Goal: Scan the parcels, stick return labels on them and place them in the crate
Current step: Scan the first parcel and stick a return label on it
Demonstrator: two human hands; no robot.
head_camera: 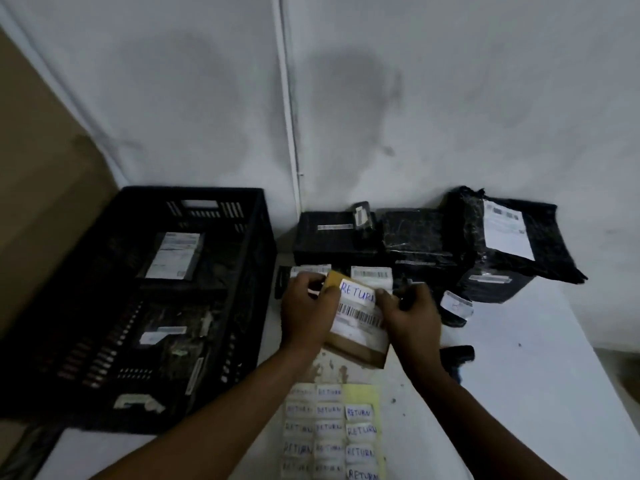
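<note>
Hiding parcel (360, 327) edges — both hands; blurred.

The one camera sat on my head and looked forward and steeply down, wide-angled, close over the white table (540, 344). My forearms entered from the near edge. The view took in the black crate (194, 216) on the left and reached the far wall (450, 98). No second view shared it.
</note>
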